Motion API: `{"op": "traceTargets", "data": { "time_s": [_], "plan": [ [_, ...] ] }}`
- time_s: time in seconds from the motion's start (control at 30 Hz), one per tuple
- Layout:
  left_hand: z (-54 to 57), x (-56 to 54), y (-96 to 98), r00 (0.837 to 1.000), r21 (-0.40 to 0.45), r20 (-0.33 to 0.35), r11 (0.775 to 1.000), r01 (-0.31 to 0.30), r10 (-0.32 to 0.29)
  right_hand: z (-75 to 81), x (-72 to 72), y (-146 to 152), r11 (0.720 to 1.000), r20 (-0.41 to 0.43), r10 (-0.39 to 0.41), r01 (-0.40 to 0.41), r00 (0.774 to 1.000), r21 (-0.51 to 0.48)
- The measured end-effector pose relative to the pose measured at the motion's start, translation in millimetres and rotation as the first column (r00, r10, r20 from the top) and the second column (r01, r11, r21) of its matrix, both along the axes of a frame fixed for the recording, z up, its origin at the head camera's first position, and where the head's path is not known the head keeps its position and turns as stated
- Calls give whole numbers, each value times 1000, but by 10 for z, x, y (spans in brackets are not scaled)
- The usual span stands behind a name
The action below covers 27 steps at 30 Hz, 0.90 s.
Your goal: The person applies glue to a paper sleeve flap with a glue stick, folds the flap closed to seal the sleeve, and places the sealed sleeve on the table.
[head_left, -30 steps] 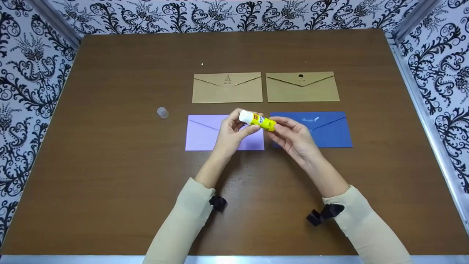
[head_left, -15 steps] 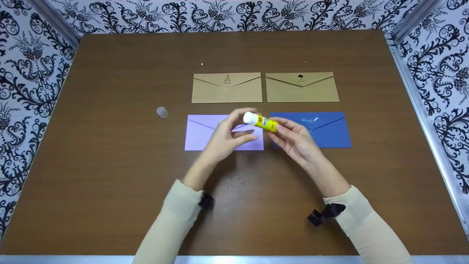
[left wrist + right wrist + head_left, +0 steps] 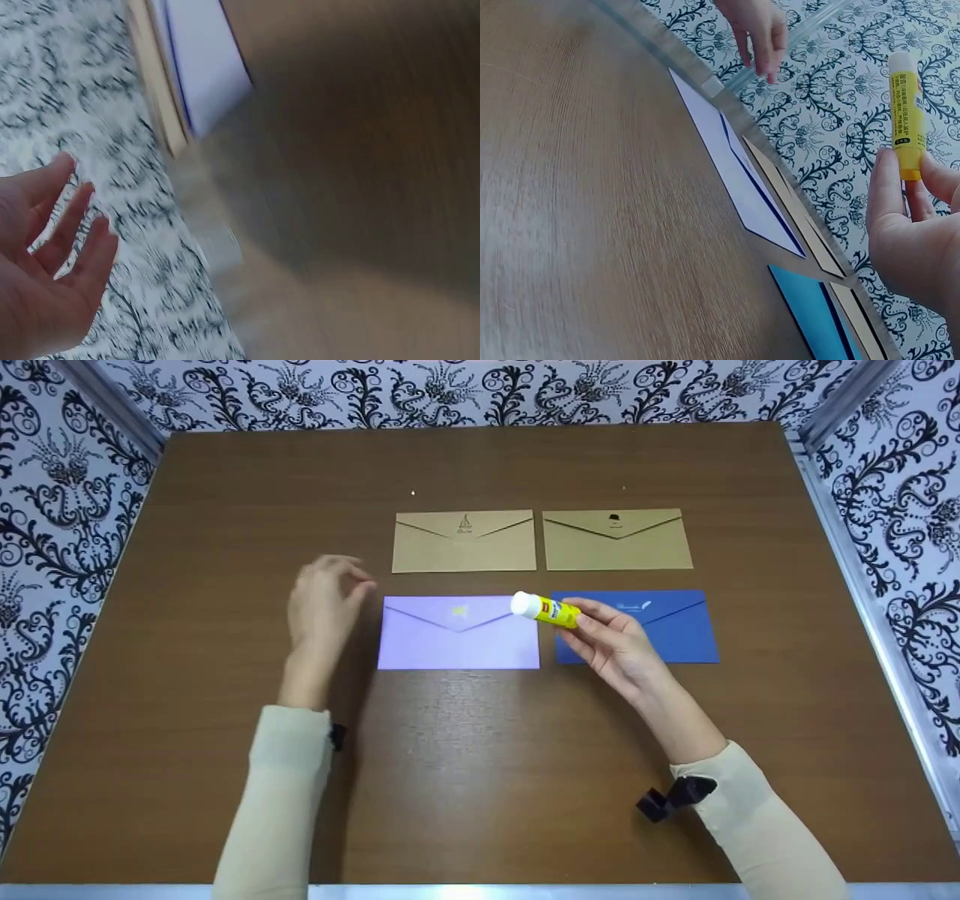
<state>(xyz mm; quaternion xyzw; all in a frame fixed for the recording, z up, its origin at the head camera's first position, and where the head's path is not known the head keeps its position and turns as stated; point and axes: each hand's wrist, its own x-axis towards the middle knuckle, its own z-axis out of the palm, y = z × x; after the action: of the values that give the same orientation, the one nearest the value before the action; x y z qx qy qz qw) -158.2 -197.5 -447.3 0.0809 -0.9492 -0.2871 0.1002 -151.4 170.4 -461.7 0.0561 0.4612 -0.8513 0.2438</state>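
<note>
My right hand pinches the bottom end of a yellow glue stick between thumb and fingers. Its white end points left, and the stick hangs over the gap between the purple envelope and the blue envelope. In the right wrist view the glue stick stands nearly upright. My left hand is in the air left of the purple envelope, holding nothing, its fingers apart in the left wrist view. The clear cap lies on the table near it; in the head view that hand hides it.
Two tan envelopes, one on the left and one on the right, lie behind the purple and blue ones. All rest on a brown wooden table, against walls with black-and-white patterned paper.
My left hand has come away from the glue stick and moved left, over where the cap lay in view. The right hand keeps hold of the glue stick, shifted slightly right.
</note>
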Motion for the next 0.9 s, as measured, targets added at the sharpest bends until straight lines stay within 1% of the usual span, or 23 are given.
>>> {"op": "traceTargets", "data": {
  "time_s": [0.07,0.13,0.23,0.3,0.4,0.47,0.53,0.6,0.7,0.73,0.77,0.8,0.83,0.87,0.9],
  "plan": [
    [-30,-23,-123,997,-63,67,997,-35,39,4,1,4,1000,3,1,-1,1000,-2],
    [-63,-39,-211,989,-106,132,993,-53,66,7,3,5,1000,10,4,-4,1000,-2],
    [-103,-43,-288,971,-163,224,985,-52,89,12,8,1,1000,16,1,-1,1000,11],
    [-119,-40,-311,957,-184,275,982,-46,97,12,9,0,1000,16,4,-4,1000,13],
    [-140,-36,-326,941,-197,322,980,-40,103,13,11,-4,1000,14,2,-2,1000,5],
    [-147,-26,-325,937,-191,332,981,-46,108,10,11,-5,1000,9,4,-4,1000,6],
    [-142,-17,-307,941,-178,322,983,-46,102,11,12,-9,1000,6,-1,1,1000,9],
    [-118,0,-262,951,-161,295,986,-41,88,10,12,-9,1000,2,-6,6,1000,16],
    [-59,18,-126,976,-93,215,995,-19,39,5,9,-12,1000,-2,-17,17,1000,22],
    [-34,23,-69,983,-60,181,998,-5,16,4,8,-15,999,-3,-23,23,1000,24],
    [-1,28,-3,989,-7,148,1000,17,-16,2,6,-18,999,-2,-29,29,1000,25],
    [31,32,66,992,62,111,997,48,-54,2,5,-22,999,-1,-34,34,999,26],
    [66,38,138,993,138,78,987,81,-93,2,3,-29,999,-1,-41,41,999,32],
    [102,47,207,990,215,47,970,118,-131,1,0,-35,998,1,-49,49,999,32],
    [134,57,274,986,287,21,946,154,-167,0,-2,-40,998,3,-56,56,998,30]
  ]
}}
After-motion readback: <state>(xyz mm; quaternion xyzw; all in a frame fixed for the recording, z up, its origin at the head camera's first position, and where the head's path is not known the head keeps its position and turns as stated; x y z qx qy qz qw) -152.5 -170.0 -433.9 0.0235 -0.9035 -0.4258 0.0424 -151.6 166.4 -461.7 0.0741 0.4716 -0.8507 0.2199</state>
